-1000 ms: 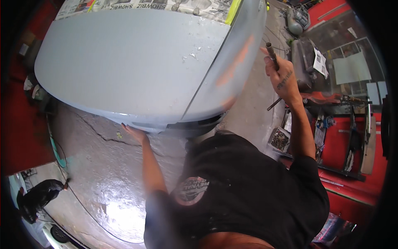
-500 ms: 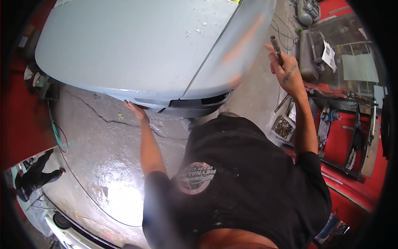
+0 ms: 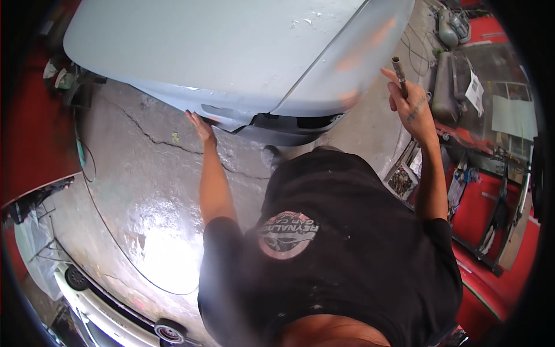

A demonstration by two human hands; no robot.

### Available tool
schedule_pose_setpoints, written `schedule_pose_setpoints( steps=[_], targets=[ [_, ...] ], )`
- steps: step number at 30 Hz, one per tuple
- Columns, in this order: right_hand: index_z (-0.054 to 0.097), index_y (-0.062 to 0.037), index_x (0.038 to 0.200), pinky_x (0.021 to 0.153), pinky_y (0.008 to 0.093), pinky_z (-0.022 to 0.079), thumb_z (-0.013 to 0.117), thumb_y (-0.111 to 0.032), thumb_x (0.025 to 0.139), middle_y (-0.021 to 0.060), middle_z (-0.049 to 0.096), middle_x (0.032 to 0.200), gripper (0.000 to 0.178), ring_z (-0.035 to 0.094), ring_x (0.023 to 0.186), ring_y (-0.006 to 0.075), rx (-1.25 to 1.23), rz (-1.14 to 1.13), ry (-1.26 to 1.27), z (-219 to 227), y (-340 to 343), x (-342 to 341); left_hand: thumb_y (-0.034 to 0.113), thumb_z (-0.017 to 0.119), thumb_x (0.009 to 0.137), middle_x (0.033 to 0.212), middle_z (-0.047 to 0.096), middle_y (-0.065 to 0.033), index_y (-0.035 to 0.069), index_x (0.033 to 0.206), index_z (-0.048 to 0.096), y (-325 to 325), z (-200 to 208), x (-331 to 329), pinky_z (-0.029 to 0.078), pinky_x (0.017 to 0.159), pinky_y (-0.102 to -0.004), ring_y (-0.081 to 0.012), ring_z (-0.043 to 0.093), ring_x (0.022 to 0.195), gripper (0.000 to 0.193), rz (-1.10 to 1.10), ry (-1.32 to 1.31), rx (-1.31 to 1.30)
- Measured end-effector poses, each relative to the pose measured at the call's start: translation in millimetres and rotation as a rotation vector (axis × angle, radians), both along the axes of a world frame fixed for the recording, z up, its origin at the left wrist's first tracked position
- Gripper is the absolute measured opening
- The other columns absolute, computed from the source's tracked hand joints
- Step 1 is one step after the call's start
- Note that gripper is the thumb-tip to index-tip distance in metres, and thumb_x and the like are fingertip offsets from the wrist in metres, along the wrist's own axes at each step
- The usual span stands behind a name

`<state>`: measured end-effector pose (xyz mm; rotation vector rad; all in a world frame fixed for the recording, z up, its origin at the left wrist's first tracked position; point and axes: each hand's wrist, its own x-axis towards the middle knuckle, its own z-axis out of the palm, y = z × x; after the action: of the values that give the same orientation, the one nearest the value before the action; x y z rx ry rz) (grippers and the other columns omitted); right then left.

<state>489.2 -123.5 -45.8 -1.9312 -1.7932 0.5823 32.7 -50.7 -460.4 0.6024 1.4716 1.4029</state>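
The pale grey car body (image 3: 219,46) fills the upper part of the view, with water drops on its hood and orange-brown patches on its right fender. A dark headlight opening (image 3: 295,123) lies at its near right corner. My left hand (image 3: 202,126) is at the front bumper's lower edge, fingers stretched out against it, holding nothing. To the right of the fender, my right hand (image 3: 413,110) is raised and closed round a slim metal socket tool (image 3: 399,76). Its socket-like end points up and away; its lower part is hidden in the palm. The index finger sticks out.
A cracked, wet-looking concrete floor (image 3: 144,191) lies at left, crossed by a dark hose (image 3: 113,243). A white car (image 3: 104,318) is at the lower left. On the right are a box of small parts (image 3: 400,180), a red wall (image 3: 477,196) and a compressor-like machine (image 3: 454,29).
The view has shifted, so the car sits further right and higher. Both hands keep their places by the car. The person at lower left has mostly gone out of view; more of the white car shows.
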Motion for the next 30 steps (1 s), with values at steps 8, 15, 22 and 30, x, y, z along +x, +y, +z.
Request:
schedule_pose_setpoints(
  steps=[8,15,22,30],
  targets=[
    [0.060,-0.0048,0.134,0.056,0.0318,0.041,0.051,-0.011,0.099,0.0042,0.049,0.059,0.036,0.046,0.055,0.0136,-0.043,0.062,-0.003,-5,0,-22,0.066,0.039,0.099,0.166,0.008,-0.0159,0.019,0.161,-0.002,4,-16,-5,0.020,0.120,-0.0513,-0.0367,0.019,0.150,0.088,-0.027,-0.159,0.151],
    [0.054,-0.0069,0.136,0.067,0.0481,0.050,0.056,-0.005,0.093,0.0183,0.063,0.090,0.043,0.062,0.073,0.0388,0.208,0.184,-0.387,-11,2,-45,0.067,0.036,0.099,0.167,0.010,-0.0114,0.028,0.160,-0.003,7,-21,-9,0.019,0.120,-0.0510,-0.0366,0.018,0.151,0.083,-0.040,-0.132,0.043],
    [0.046,-0.0020,0.140,0.061,0.0474,0.052,0.063,-0.002,0.080,0.0214,0.057,0.097,0.062,0.064,0.068,0.0396,0.120,0.272,-0.448,0,8,-80,0.069,0.035,0.098,0.168,0.007,-0.0078,0.038,0.159,-0.005,1,-9,-8,0.018,0.119,-0.0521,-0.0368,0.016,0.152,0.079,-0.078,-0.099,-0.059],
    [0.048,0.0054,0.137,0.059,0.0444,0.052,0.059,-0.001,0.080,0.0228,0.055,0.102,0.058,0.064,0.064,0.0366,0.153,0.356,-0.444,7,17,-98,0.067,0.039,0.098,0.168,0.008,-0.0064,0.038,0.159,-0.003,1,-11,-9,0.019,0.119,-0.0521,-0.0347,0.016,0.152,0.079,-0.074,-0.123,-0.020]
  ],
)
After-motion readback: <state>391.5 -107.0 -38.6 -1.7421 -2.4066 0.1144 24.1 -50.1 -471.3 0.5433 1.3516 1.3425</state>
